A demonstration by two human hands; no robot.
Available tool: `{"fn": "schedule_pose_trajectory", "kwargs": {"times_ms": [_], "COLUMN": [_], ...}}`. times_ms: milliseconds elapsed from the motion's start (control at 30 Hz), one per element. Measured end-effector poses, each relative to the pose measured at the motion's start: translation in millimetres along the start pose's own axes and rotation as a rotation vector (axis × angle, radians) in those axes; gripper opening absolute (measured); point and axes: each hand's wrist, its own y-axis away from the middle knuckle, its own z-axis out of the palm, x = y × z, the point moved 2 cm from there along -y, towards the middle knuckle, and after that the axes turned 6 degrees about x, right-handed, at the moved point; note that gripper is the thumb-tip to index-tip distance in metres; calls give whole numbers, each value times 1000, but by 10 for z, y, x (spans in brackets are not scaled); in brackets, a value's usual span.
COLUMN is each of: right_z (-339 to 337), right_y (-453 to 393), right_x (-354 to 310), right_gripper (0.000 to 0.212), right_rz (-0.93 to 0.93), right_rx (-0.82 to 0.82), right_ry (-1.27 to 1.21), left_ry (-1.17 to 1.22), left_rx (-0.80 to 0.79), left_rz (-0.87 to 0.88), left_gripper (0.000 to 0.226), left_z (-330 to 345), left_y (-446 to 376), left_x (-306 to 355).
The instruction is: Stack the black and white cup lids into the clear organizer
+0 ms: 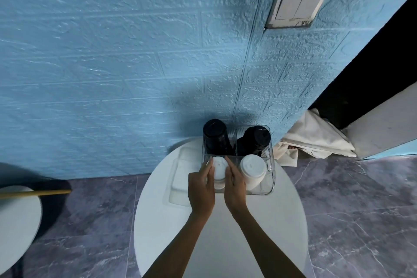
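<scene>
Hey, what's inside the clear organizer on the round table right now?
The clear organizer holds four stacks of lids: two black stacks at the back, two white in front. The left hand and right hand flank the front-left white stack, hiding its sides.

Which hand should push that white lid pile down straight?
Probably the left hand: its fingers lie flat along the near-left stack of white round lids, while the right hand only touches the other side.
</scene>
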Motion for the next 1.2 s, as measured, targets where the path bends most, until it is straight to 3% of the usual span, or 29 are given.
{"fn": "schedule_pose_trajectory", "kwargs": {"times_ms": [333,733,1200], "right_z": [19,17,-110], "right_y": [-4,30,183], "right_x": [-36,-153,-363], "right_gripper": [34,39,42], "right_rz": [9,37,-1], "right_rx": [-9,30,55], "right_ry": [40,44,67], "left_ry": [92,9,-49], "left_rx": [-40,-98,-98], "left_rz": [-70,-14,-7], "left_gripper": [51,44,52], "left_z": [-75,-55,-228], "left_y": [-53,-67,-154], "left_x": [63,47,157]}}
